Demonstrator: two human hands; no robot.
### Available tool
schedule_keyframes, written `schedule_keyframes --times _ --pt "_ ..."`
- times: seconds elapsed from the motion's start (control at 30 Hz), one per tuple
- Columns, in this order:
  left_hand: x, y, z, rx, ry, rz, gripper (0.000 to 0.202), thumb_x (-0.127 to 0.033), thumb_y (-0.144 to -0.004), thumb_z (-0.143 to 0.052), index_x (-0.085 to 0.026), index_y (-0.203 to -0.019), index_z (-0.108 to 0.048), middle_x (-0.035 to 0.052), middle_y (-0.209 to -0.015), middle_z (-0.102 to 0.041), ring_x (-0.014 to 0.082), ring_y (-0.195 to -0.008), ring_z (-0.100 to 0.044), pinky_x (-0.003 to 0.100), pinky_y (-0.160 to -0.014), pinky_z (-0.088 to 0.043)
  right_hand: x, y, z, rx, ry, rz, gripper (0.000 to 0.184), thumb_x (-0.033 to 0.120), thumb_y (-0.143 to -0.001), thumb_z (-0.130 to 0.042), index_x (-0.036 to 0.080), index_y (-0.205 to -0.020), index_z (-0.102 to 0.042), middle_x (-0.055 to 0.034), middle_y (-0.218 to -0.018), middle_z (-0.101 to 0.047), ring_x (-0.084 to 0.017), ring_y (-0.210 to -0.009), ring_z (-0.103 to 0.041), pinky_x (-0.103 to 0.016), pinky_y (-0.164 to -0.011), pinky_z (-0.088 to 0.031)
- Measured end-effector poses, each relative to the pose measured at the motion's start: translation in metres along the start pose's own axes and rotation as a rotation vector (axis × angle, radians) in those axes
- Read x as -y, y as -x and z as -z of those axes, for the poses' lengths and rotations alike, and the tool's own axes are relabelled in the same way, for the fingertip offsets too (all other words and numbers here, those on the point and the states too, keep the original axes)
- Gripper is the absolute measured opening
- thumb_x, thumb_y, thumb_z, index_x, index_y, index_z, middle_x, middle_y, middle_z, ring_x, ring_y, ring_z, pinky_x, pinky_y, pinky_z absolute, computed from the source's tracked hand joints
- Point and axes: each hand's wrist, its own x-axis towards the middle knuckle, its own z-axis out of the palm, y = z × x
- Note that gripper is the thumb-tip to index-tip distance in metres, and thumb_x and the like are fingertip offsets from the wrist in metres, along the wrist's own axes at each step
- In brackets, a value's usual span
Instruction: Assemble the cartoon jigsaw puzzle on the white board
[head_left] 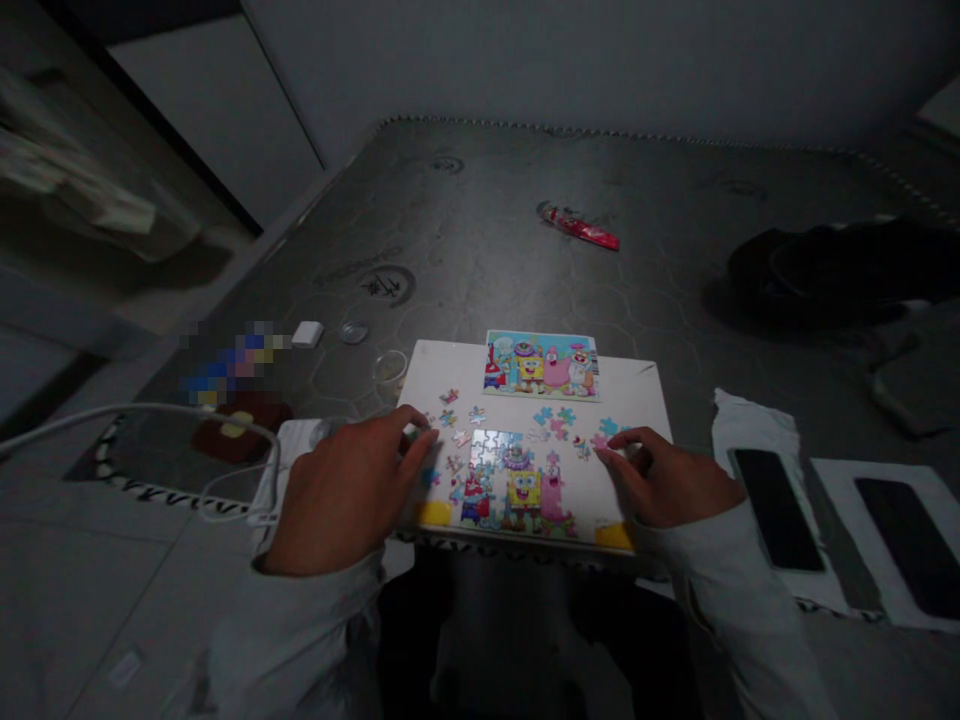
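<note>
A partly joined jigsaw puzzle (517, 485) with cartoon figures lies on a white board (637, 395). Behind it, on the same board, rests a picture card (540, 366) of the same figures. My left hand (349, 480) is at the board's left side, thumb and forefinger pinched close together beside loose pieces (448, 418); anything between them is hidden. At the right, my right hand (667, 478) has thumb and forefinger closed at a pink puzzle piece (599, 441). More loose pieces (559, 425) lie between the card and the joined part.
Two phones (776, 510) lie on white sheets at the right. A black bag-like thing (840, 270) and a red wrapper (585, 230) sit farther back. To the left are a brown case (236, 430), a white cable (187, 408), and clear round lids (390, 367).
</note>
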Motion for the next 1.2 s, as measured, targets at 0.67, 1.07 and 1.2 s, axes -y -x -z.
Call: schedule_keyframes --times 0.67,1.07,1.2 --pt "-0.002 0.001 0.001 -0.002 -0.003 0.001 0.029 -0.048 -0.098 -0.043 -0.034 -0.114 -0.063 -0.0012 -0.099 -0.075 0.0278 -0.094 -0.070 0.036 -0.068 -0.041 -0.007 -0.003 -0.003 0.018 0.002 0.005 0.045 0.063 -0.092 -0.045 0.026 -0.105 -0.068 -0.0012 -0.078 -0.070 -0.019 -0.062 -0.062 -0.028 -0.052 -0.031" --pt "-0.003 0.001 0.000 -0.016 -0.028 -0.017 0.030 -0.047 -0.099 -0.043 -0.032 -0.117 -0.063 0.0006 -0.101 -0.074 0.0286 -0.096 -0.069 0.038 -0.072 -0.045 -0.013 -0.004 -0.005 0.025 -0.025 0.057 0.055 0.069 -0.093 -0.038 0.025 -0.108 -0.067 -0.0030 -0.078 -0.070 -0.021 -0.062 -0.064 -0.031 -0.052 -0.036" --pt "-0.001 0.001 0.000 -0.022 -0.017 -0.018 0.030 -0.047 -0.099 -0.043 -0.033 -0.116 -0.063 0.0003 -0.099 -0.074 0.0282 -0.093 -0.070 0.039 -0.072 -0.045 -0.013 -0.004 -0.006 0.034 -0.017 0.035 0.050 0.067 -0.093 -0.042 0.026 -0.107 -0.067 -0.0017 -0.079 -0.070 -0.022 -0.063 -0.065 -0.031 -0.053 -0.036"
